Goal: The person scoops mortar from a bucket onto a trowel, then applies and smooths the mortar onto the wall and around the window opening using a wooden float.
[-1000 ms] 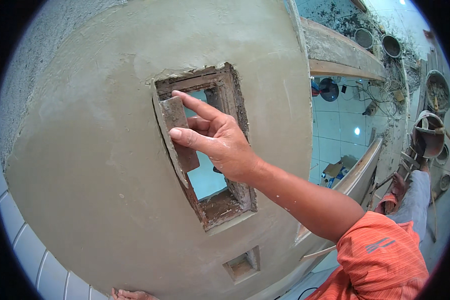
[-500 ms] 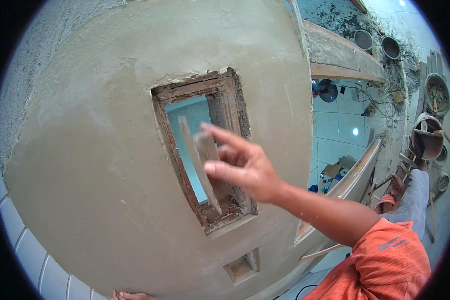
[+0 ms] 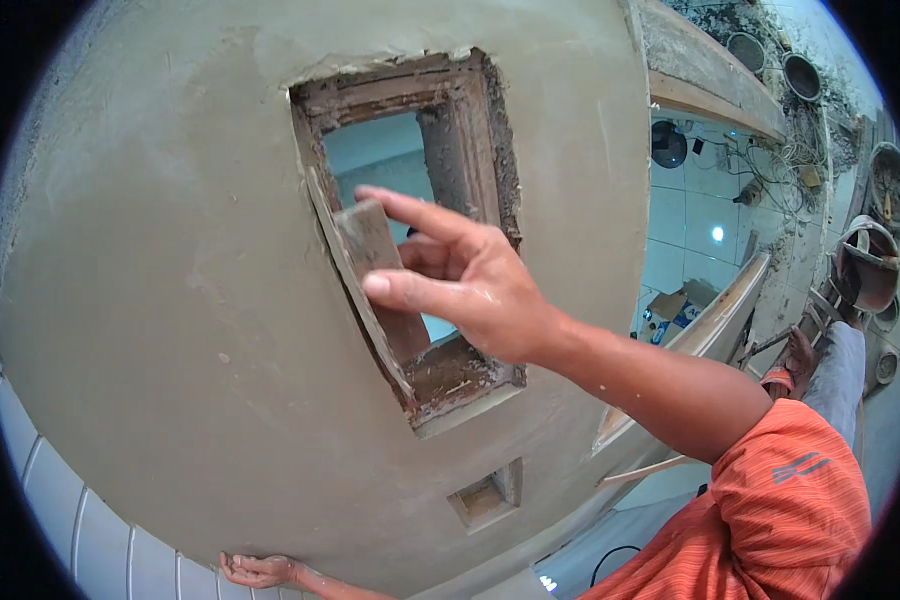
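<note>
My right hand [image 3: 460, 275] reaches in from the right and grips a wooden float [image 3: 370, 240] between thumb and fingers. Its thin long board is seen edge-on along the left edge of the window opening [image 3: 460, 140], and the block-like grip stands off it. Whether the board touches the plaster there I cannot tell. Rough wood and broken mortar line the opening. Low on the left, my left hand [image 3: 258, 571] lies against the smooth plastered wall [image 3: 200, 330], its fingers loosely bent and nothing in them.
A small square recess [image 3: 485, 500] is below the opening. White tiles [image 3: 50, 480] edge the wall at lower left. On the right are a wooden beam [image 3: 715, 70], buckets [image 3: 867, 265], a mortar basin [image 3: 890, 185], cables and a cardboard box [image 3: 685, 305].
My right hand has brought the float from over the opening to its left edge. More of my left hand and forearm shows, and the view has shifted.
</note>
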{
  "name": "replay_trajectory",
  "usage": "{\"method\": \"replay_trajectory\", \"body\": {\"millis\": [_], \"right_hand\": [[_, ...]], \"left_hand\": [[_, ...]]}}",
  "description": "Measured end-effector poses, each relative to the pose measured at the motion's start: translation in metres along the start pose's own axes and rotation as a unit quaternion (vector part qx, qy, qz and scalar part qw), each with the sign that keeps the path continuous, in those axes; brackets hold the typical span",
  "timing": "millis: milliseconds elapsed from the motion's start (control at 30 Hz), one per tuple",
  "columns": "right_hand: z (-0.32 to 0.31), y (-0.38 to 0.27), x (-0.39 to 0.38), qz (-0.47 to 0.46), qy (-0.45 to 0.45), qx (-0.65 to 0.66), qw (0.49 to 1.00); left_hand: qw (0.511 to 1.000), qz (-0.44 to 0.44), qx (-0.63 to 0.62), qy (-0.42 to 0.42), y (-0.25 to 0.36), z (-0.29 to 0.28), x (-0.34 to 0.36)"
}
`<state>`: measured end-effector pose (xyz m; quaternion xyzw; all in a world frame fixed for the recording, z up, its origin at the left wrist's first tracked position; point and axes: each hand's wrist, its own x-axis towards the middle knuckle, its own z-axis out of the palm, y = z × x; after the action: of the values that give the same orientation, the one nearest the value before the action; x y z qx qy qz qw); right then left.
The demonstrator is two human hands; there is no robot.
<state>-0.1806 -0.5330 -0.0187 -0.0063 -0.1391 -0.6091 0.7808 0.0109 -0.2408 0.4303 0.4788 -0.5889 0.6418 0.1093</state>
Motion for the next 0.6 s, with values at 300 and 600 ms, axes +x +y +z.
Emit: {"method": "replay_trajectory", "body": {"millis": [300, 600], "right_hand": [[-0.008, 0.04, -0.121, 0.201, -0.032, 0.0, 0.979], [-0.029, 0.027, -0.092, 0.147, 0.006, 0.028, 0.989]], "left_hand": [[0.999, -0.038, 0.016, -0.022, -0.009, -0.015, -0.006], [1.0, 0.021, 0.015, 0.008, 0.009, 0.004, -0.005]]}}
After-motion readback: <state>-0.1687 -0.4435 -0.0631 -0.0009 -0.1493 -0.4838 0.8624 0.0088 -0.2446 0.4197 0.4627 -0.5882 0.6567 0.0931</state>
